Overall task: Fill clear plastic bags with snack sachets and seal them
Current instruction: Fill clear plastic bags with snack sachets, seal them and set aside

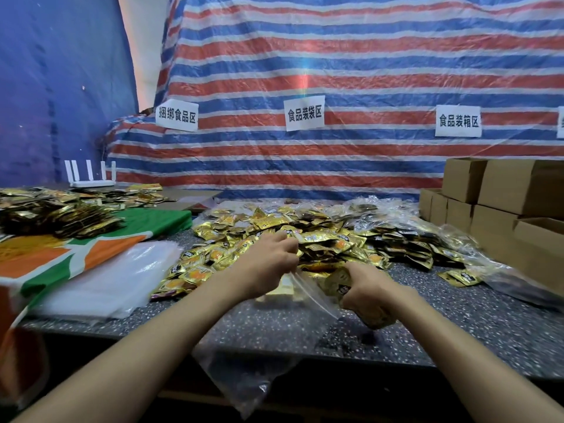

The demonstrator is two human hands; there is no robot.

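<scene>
A big heap of gold snack sachets [320, 239] covers the middle of the speckled table [457, 325]. My left hand [268, 264] is closed at the near edge of the heap, pinching the upper rim of a clear plastic bag [250, 377]. The bag hangs down over the table's front edge, and its mouth stretches between my hands. My right hand [369, 294] grips a handful of gold sachets [338, 283] at the bag's mouth. Whether any sachets lie inside the bag is unclear.
A stack of flat clear bags [116, 279] lies left of my hands, partly on an orange-green cloth [61, 257]. Darker sachets [58, 215] are piled at the far left. Filled clear bags [406, 221] and brown cartons [503, 209] stand at the right. A white router [91, 178] sits behind.
</scene>
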